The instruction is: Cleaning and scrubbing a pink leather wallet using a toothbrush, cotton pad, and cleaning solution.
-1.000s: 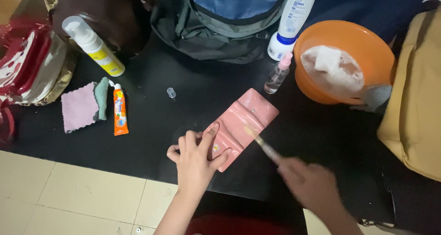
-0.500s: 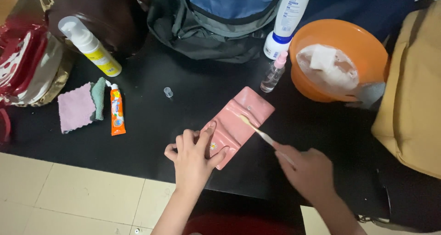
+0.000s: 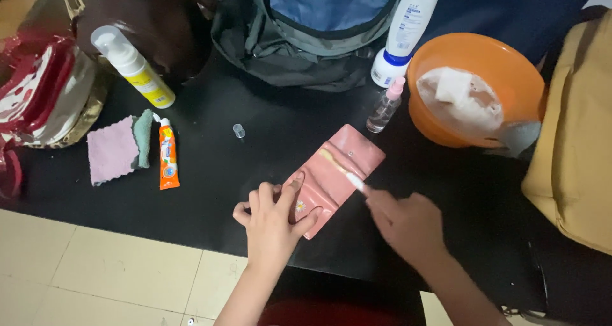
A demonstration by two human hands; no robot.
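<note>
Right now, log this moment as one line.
left hand: pins pink wallet | right hand: toothbrush bristles on wallet | near: orange tube, spray bottle

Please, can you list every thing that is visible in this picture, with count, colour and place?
wallet: 1, pink, open on the black table, centre
brush: 1, pale, lying across wallet
tube: 1, orange, left
cloths: 2, pink and green, left of tube
foam bottle: 1, yellow-white, upper left
small cap: 1, clear, centre
spray bottle: 1, clear with pink top
lotion bottle: 1, white-blue, top
bowl: 1, orange, holding white cloth
backpack: 1, grey-blue, top
left hand: pressing wallet
right hand: holding brush
</note>
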